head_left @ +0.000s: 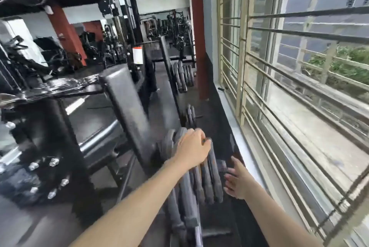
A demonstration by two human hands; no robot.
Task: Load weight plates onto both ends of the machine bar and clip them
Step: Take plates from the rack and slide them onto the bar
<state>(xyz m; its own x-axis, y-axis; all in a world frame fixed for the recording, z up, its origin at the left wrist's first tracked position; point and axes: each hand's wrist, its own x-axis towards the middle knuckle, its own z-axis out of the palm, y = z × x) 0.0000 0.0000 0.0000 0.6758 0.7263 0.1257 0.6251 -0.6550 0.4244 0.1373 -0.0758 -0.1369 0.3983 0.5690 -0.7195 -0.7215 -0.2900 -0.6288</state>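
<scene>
Both forearms reach in from the near edge toward a row of weight plates [207,178].
Left hand [192,147] lies curled over the top rim of the upright plates, grip looks closed on one, blur hides which. Right hand [236,179] is open, fingers spread, just right of the row, contact unclear. Plates stand on edge between a padded machine arm [127,110] left and the barred window [299,86] right.

A narrow strip of floor [225,132] lies open between the weight plates [209,178] and the window wall [245,146]; the padded machine arm [127,106] blocks the left.
</scene>
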